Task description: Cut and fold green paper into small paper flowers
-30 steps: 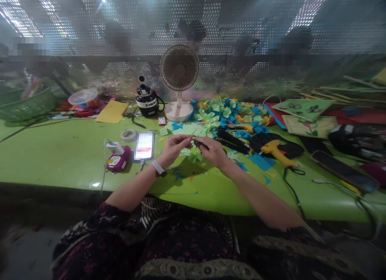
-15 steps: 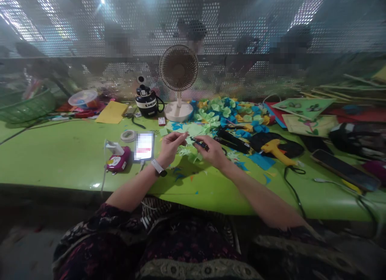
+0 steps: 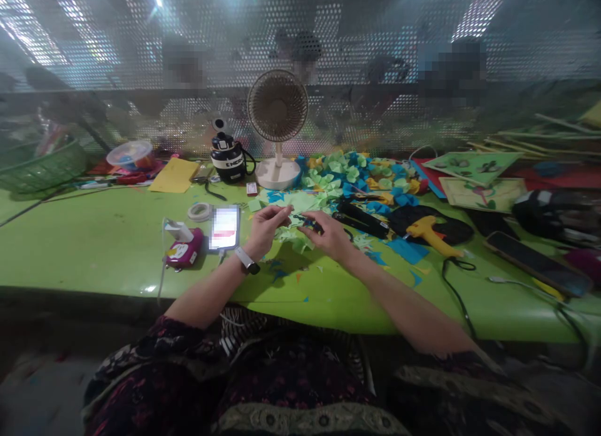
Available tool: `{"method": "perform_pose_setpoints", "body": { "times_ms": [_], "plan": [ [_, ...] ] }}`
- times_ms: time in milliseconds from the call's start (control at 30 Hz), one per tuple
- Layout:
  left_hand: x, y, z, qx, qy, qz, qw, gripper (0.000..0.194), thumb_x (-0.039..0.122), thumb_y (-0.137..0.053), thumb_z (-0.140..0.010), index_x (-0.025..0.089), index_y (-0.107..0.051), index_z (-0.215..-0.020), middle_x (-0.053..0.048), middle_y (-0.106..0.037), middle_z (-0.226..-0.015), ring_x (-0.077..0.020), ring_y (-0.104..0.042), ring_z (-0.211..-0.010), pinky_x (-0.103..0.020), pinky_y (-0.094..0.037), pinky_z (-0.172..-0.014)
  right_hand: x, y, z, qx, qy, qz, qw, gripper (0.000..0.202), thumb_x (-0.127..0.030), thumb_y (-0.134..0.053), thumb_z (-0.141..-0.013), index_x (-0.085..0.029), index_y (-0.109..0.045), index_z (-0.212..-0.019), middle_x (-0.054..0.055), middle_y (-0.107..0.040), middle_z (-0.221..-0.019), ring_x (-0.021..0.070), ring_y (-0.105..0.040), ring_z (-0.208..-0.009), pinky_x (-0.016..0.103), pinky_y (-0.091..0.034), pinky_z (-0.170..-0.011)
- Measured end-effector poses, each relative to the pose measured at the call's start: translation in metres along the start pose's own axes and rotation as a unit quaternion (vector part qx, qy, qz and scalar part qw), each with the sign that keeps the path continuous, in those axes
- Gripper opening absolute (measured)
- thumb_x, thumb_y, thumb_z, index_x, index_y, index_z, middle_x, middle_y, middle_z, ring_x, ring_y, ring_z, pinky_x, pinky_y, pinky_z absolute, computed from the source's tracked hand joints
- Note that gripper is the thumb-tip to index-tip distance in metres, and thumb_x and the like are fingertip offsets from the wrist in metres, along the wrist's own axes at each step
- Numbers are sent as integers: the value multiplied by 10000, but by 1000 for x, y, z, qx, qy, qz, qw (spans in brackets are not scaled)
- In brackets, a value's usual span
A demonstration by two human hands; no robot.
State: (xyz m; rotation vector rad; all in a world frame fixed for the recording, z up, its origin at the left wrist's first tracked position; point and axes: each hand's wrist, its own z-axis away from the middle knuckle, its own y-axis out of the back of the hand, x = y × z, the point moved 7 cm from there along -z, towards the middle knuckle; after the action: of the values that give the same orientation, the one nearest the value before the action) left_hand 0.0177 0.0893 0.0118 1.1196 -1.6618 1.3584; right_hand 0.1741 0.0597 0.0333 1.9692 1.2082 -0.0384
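My left hand [image 3: 268, 226], with a watch on its wrist, is closed in a pinch over the middle of the table. What lies between its fingertips blends with the light green paper pieces [image 3: 298, 238] behind, so I cannot make it out. Just to the right, my right hand [image 3: 328, 235] holds a small dark tool [image 3: 308, 222] that looks like scissors, largely covered by the fingers. Its tip points toward the left fingertips, a small gap away. Under both hands lie blue, green and orange paper scraps [image 3: 280, 274].
Behind my hands are a fan [image 3: 278, 107], a bottle [image 3: 226, 157] and a heap of paper flowers [image 3: 350, 170]. To the right lie a black stapler [image 3: 364, 220], a yellow glue gun [image 3: 432, 234] and a phone [image 3: 535, 262]. A lit phone [image 3: 224, 229], tape roll [image 3: 199, 211] and purple device [image 3: 185, 248] sit left.
My right thumb and fingers have spread farther apart around the dark scissors, and the thumb has dropped slightly. My left hand has hardly moved.
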Motion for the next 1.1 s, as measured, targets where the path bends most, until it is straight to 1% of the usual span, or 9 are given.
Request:
{"method": "perform_pose_setpoints", "body": {
  "times_ms": [133, 233, 333, 467, 633, 733, 867, 967, 1100],
  "plan": [
    [2, -1, 0, -4, -17, -28, 999, 326, 424, -844, -628, 153, -664, -615, 15, -624, -560, -65, -538, -522, -214, -450, -558, 2, 1, 0, 1, -2, -1, 1000, 250, -356, -487, -966, -222, -652, -1098, 90, -711, -1001, 230, -663, -942, 373, -526, -850],
    [4, -5, 1, -17, -18, -21, 999, 316, 409, -872, -578, 160, -711, -687, -19, -708, -716, -87, -592, -586, -249, -507, -617, 4, 3, -1, 4, -8, -6, 1000, 237, -338, -489, -965, -223, -657, -1088, 84, -713, -990, 224, -661, -925, 361, -526, -837],
    [4, -8, 2, -21, -10, -11, 1000, 319, 402, -881, -555, 172, -739, -726, -38, -740, -836, -99, -616, -610, -286, -542, -656, 5, 6, -3, 9, -10, -6, 1000, 220, -335, -506, -959, -225, -660, -1071, 82, -714, -986, 221, -662, -924, 347, -523, -836],
    [4, -6, 2, -17, -13, -8, 1000, 299, 394, -875, -573, 175, -744, -729, -24, -729, -788, -95, -617, -587, -293, -550, -661, 4, 6, -4, 6, -5, -17, 1000, 222, -336, -517, -954, -211, -663, -1064, 88, -717, -989, 219, -666, -925, 341, -523, -840],
    [4, -5, 1, -12, -14, 0, 1000, 326, 415, -875, -567, 173, -743, -742, 3, -693, -690, -86, -609, -574, -258, -539, -625, 5, 3, -3, 2, -9, -37, 999, 233, -359, -517, -954, -227, -671, -1067, 75, -724, -991, 213, -672, -917, 353, -528, -839],
    [5, -6, 2, -14, -3, 5, 1000, 338, 416, -877, -564, 178, -751, -768, 4, -694, -690, -81, -605, -582, -241, -533, -617, 5, 1, -3, -2, -5, -43, 999, 232, -364, -516, -953, -228, -678, -1047, 72, -729, -966, 214, -676, -903, 359, -534, -829],
    [3, -5, 2, -20, 19, 8, 1000, 328, 420, -885, -545, 167, -740, -697, -10, -695, -682, -82, -607, -587, -231, -522, -615, 4, -1, -2, -2, -11, -36, 999, 251, -385, -568, -924, -210, -666, -1075, 84, -726, -995, 218, -679, -903, 351, -543, -810],
    [0, -4, 1, -20, 35, 11, 999, 323, 410, -890, -536, 172, -741, -695, -10, -700, -693, -84, -607, -590, -235, -522, -627, 4, -1, 0, -1, -13, -18, 1000, 255, -383, -576, -918, -212, -667, -1084, 87, -724, -1006, 226, -677, -917, 355, -542, -815],
    [-2, -1, -1, -16, 20, 16, 1000, 290, 377, -894, -537, 178, -742, -683, -4, -702, -716, -82, -607, -630, -231, -513, -664, 5, 0, 1, 13, -5, -3, 1000, 234, -347, -535, -943, -212, -682, -1065, 89, -726, -988, 225, -675, -933, 349, -534, -828]
  ]
}}
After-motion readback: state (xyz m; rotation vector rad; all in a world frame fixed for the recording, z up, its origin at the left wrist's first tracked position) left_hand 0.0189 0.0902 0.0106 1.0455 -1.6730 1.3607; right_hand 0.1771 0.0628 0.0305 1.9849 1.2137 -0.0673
